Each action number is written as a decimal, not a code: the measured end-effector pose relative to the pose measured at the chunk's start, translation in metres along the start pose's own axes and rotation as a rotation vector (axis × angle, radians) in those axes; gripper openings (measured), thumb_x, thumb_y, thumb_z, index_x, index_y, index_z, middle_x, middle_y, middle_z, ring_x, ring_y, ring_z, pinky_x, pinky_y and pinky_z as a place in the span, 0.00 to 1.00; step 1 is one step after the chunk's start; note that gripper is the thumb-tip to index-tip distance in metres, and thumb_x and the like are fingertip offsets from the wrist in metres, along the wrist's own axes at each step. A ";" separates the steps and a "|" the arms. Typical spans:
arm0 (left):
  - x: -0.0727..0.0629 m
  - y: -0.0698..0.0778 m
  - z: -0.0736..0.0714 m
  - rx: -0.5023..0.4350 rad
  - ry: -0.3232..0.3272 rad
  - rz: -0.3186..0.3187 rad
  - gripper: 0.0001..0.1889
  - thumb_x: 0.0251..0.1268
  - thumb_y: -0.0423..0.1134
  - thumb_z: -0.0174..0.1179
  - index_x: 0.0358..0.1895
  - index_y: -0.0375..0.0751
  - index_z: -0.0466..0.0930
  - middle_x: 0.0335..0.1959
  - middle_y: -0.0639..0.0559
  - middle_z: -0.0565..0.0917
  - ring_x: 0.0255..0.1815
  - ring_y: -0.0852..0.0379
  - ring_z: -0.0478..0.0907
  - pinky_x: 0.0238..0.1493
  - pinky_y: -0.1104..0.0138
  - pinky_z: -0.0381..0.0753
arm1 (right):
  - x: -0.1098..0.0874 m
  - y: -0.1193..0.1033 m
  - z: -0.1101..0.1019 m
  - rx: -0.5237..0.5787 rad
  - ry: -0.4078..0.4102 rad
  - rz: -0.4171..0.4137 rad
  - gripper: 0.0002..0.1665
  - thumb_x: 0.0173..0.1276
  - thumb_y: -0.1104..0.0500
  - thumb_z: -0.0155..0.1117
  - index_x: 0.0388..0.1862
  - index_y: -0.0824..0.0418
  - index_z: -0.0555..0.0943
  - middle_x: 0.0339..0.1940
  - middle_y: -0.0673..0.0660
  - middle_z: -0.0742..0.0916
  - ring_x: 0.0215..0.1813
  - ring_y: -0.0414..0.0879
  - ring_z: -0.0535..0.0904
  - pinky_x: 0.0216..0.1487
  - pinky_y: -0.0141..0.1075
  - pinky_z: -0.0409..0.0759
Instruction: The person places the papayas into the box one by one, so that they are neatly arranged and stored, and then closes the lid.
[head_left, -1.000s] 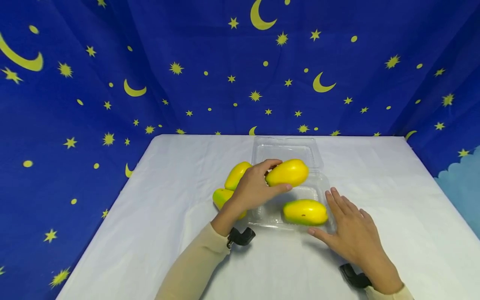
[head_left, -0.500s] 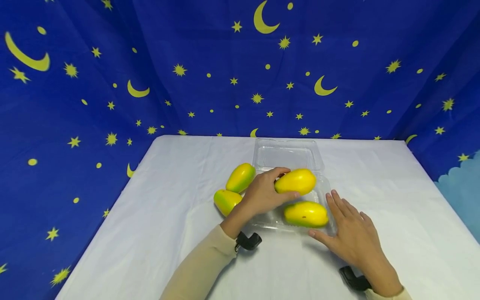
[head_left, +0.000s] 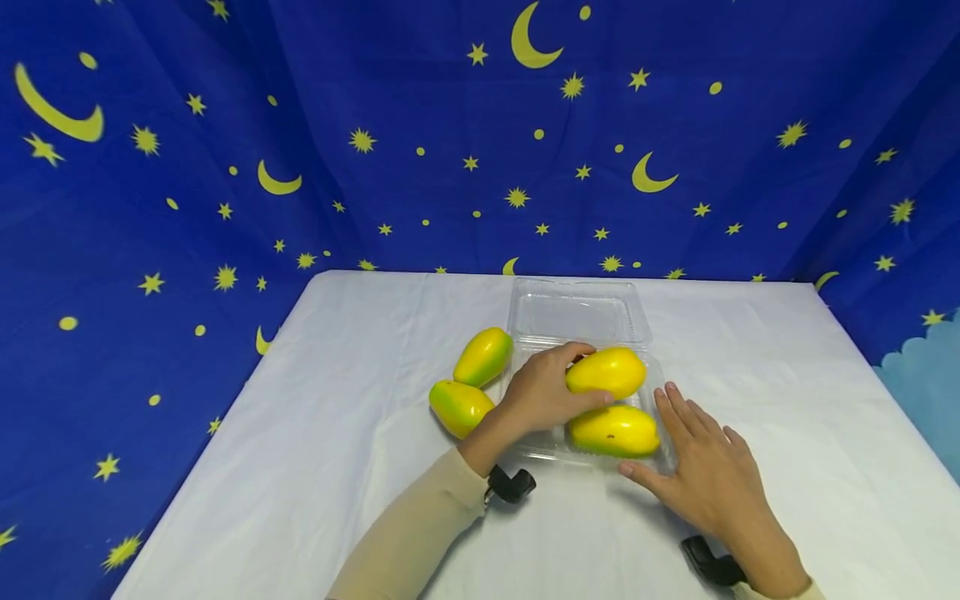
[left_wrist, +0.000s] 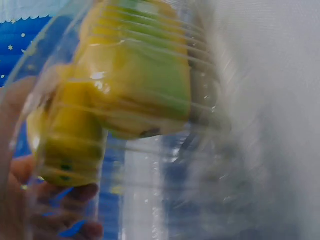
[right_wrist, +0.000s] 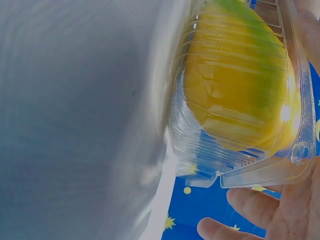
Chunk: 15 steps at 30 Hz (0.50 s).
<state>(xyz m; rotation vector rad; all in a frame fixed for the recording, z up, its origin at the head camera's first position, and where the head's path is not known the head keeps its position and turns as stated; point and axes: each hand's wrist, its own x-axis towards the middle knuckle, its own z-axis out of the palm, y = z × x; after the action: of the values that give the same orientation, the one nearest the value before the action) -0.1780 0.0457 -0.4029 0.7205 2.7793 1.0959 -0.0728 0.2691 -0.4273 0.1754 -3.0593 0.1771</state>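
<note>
A clear plastic clamshell box (head_left: 540,447) lies with its lid folded back. My left hand (head_left: 546,393) grips a yellow mango (head_left: 609,372) low over the box, thumb in front and fingers behind. Just in front of it, a second yellow mango (head_left: 615,432) with a green underside lies in the box's right part. Through the plastic, the left wrist view shows the held mango (left_wrist: 75,135) close beside the other mango (left_wrist: 137,70). My right hand (head_left: 708,471) is spread around the box's right front corner, thumb at the front and fingers along the side.
Two yellow-green mangoes, one behind (head_left: 483,357) and one in front (head_left: 459,407), lie left of the box on the white-covered table (head_left: 315,433). The box lid (head_left: 577,312) reaches toward the back edge. A blue starry curtain (head_left: 420,100) stands behind.
My left hand has carried its mango right and toward me, closer to the mango in the box. The two mangoes at the left are less covered by my arm. My right hand stays put.
</note>
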 end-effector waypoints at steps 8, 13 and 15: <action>0.002 0.000 0.008 0.029 -0.010 -0.023 0.37 0.56 0.67 0.65 0.69 0.62 0.71 0.64 0.63 0.80 0.59 0.60 0.78 0.57 0.60 0.79 | 0.000 -0.001 0.001 0.014 0.001 0.007 0.69 0.56 0.14 0.50 0.82 0.59 0.52 0.82 0.61 0.60 0.75 0.66 0.64 0.60 0.73 0.65; 0.004 0.000 0.012 0.053 -0.024 -0.033 0.37 0.59 0.67 0.64 0.71 0.62 0.69 0.65 0.63 0.79 0.59 0.59 0.78 0.57 0.58 0.79 | 0.000 -0.001 0.000 0.006 0.001 0.008 0.69 0.56 0.14 0.50 0.82 0.59 0.53 0.82 0.62 0.61 0.75 0.66 0.64 0.60 0.73 0.66; 0.005 0.000 0.014 0.064 -0.031 -0.039 0.37 0.59 0.67 0.63 0.71 0.62 0.69 0.66 0.62 0.79 0.60 0.58 0.78 0.57 0.57 0.79 | 0.000 -0.001 0.000 0.003 0.003 0.007 0.69 0.56 0.14 0.50 0.82 0.60 0.53 0.82 0.62 0.61 0.75 0.66 0.64 0.60 0.73 0.66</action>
<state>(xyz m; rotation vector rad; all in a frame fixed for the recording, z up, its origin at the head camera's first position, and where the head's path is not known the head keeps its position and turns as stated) -0.1792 0.0564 -0.4129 0.6803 2.8017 0.9845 -0.0729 0.2684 -0.4274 0.1643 -3.0573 0.1822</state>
